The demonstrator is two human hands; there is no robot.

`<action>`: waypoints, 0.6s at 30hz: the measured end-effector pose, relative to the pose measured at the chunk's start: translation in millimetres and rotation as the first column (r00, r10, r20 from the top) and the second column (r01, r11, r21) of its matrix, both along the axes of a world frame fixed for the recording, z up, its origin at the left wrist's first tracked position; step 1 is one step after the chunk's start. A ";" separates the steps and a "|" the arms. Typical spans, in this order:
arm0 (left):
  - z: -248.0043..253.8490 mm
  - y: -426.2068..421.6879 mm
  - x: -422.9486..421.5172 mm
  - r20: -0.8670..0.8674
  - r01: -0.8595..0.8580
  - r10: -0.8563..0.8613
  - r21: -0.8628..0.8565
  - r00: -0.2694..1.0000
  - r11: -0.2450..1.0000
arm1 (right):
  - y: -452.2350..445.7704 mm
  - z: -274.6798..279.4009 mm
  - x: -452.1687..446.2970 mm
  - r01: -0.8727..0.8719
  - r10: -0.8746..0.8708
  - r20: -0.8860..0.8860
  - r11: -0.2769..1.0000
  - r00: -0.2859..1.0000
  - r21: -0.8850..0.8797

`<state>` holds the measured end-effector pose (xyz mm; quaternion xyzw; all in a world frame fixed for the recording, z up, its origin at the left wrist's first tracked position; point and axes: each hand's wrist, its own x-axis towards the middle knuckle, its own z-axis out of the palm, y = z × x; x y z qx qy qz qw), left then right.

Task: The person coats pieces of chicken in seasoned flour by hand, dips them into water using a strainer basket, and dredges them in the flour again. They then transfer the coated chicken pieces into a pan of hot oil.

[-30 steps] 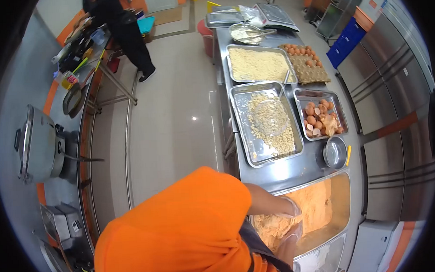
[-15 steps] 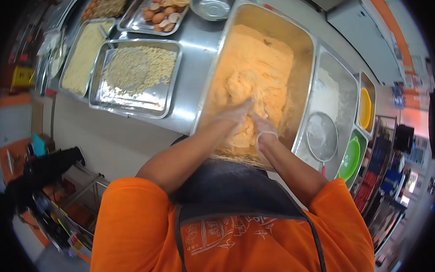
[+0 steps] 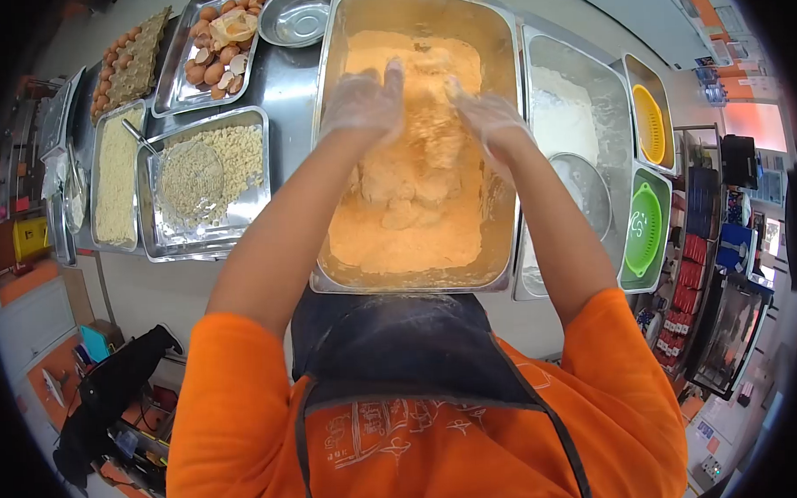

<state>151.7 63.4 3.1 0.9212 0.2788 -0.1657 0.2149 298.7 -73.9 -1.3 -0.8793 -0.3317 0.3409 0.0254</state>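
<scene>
A deep metal tub (image 3: 328, 251) in front of me holds loose orange powder (image 3: 398, 245), with a lumpy mound across its middle. My left hand (image 3: 367, 101), in a clear, powder-dusted glove, is over the left far part of the powder with its fingers apart. Opposite it, my right hand (image 3: 489, 118) is gloved the same way, fingers stretched toward the middle. Between the two hands the powder is smeared by motion, as if falling or tumbling. No tool shows in either hand.
Left of the tub are a tray of pale crumbs (image 3: 256, 201) with a sieve, a tray of yellowish powder (image 3: 111, 184), a tray of eggshells (image 3: 169, 94) and a metal bowl (image 3: 296, 20). To the right stand a white flour bin (image 3: 576, 63), a yellow basket (image 3: 649, 122) and a green basket (image 3: 644, 232).
My hands were close together low in the tub; now they are apart and farther toward its far end. The powder between them is disturbed. The camera view has also turned.
</scene>
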 end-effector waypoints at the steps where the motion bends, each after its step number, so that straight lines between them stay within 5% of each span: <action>1: -43.8 9.1 8.6 0.103 0.022 -0.031 0.090 0.994 0.996 | 8.2 -17.3 3.1 0.077 -0.076 -0.044 0.996 0.996 0.040; 3: -62.6 11.9 16.8 0.199 0.048 -0.084 0.179 0.976 0.983 | 25.0 -50.2 -3.4 0.274 -0.261 -0.093 0.946 0.961 0.173; 5: -44.2 4.0 25.5 -0.092 -0.145 0.125 -0.253 0.988 0.957 | 32.4 -47.3 -27.8 0.249 -0.239 -0.099 0.962 0.966 0.110; 6: -47.9 -1.7 21.6 -0.097 -0.133 0.111 -0.260 0.989 0.956 | 27.6 -45.7 -38.1 0.211 -0.205 -0.111 0.976 0.972 0.045; 8: -55.3 -12.4 5.9 -0.068 -0.327 0.348 -0.544 0.935 0.773 | 3.3 -89.9 -52.4 0.230 -0.210 -0.164 0.967 0.964 0.112; 10: -53.3 -21.0 -8.7 -0.207 -0.392 0.339 -0.609 0.918 0.690 | -9.4 -76.8 -62.2 0.191 -0.152 -0.256 0.972 0.955 0.137; 11: -47.0 -31.6 -22.6 -0.142 -0.281 0.244 -0.551 0.959 0.786 | -19.8 -43.1 -75.2 0.148 -0.119 -0.308 0.986 0.944 0.074; 13: -18.3 -50.1 -48.5 -0.188 -0.206 0.125 -0.511 0.974 0.835 | -43.5 -13.4 -103.7 -0.122 0.125 -0.034 0.989 0.992 0.081; 14: 6.6 -53.3 -56.0 -0.281 -0.247 0.106 -0.531 0.954 0.811 | -48.1 -7.7 -102.3 -0.113 0.116 -0.035 0.991 0.993 0.076; 16: 23.8 -58.9 -72.5 -0.257 -0.110 0.002 -0.409 0.966 0.906 | -49.9 2.4 -91.9 -0.443 0.438 -0.090 0.896 0.894 -0.040; 18: 25.3 -71.4 -94.3 -0.259 0.028 -0.100 -0.266 0.961 0.964 | -10.0 11.7 -57.7 -0.428 0.427 -0.024 0.901 0.904 -0.066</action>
